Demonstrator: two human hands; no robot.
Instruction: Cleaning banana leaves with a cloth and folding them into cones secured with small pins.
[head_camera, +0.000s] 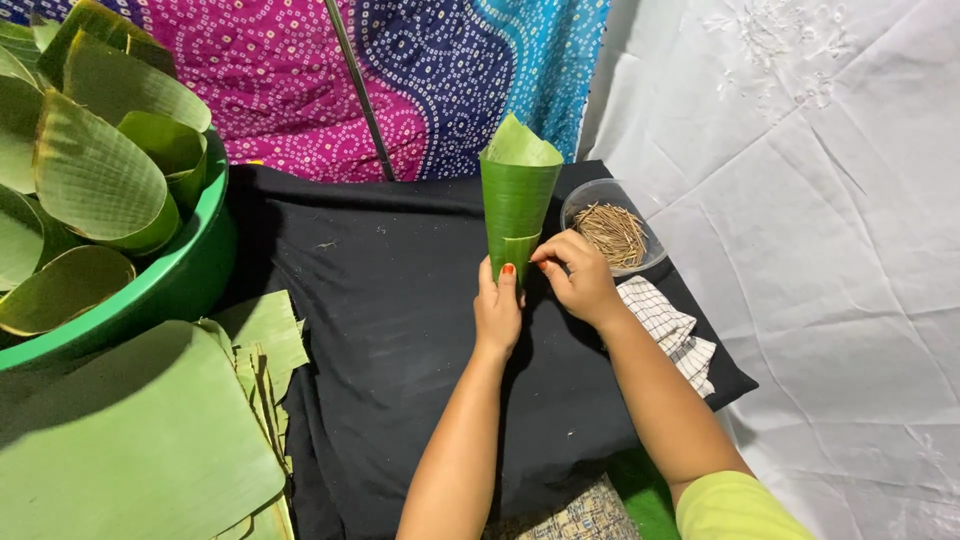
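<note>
Stack of flat banana leaf sheets (130, 450) lying near left, waiting, still unrolled. Green tub (190, 270) sitting far left, holding finished leaf cones (95, 170). Black cloth (390, 300) covering work surface at centre. Leaf cone (517, 200) standing upright at centre far, already rolled. Left hand (497, 310) gripping its lower end, fingers wrapping closed around it. Right hand (578, 275) pinching seam flap, fingertips narrow, likely pinning. Checked cloth (670, 330) lying right. Clear bowl (585, 200) of thin sticks (612, 235) sitting far right.
</note>
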